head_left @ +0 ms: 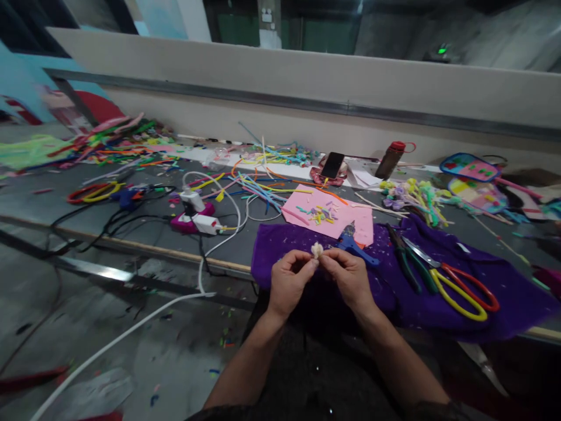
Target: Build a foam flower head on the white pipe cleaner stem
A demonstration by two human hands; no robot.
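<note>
My left hand [288,282] and my right hand [349,278] meet over the front edge of a purple cloth [504,292]. Together their fingertips pinch a small cream-white flower-like piece [317,250]. Just behind it lies a blue glue gun [353,244] on the cloth. A pink foam sheet [307,210] with small coloured bits lies beyond the hands.
Red-and-yellow scissors [460,286] and green pliers [405,257] lie on the cloth to the right. A white power strip [199,219] with cables sits left. Coloured strips [258,190], a phone [332,165], a bottle [389,159] and small flowers [412,196] crowd the grey table [144,234].
</note>
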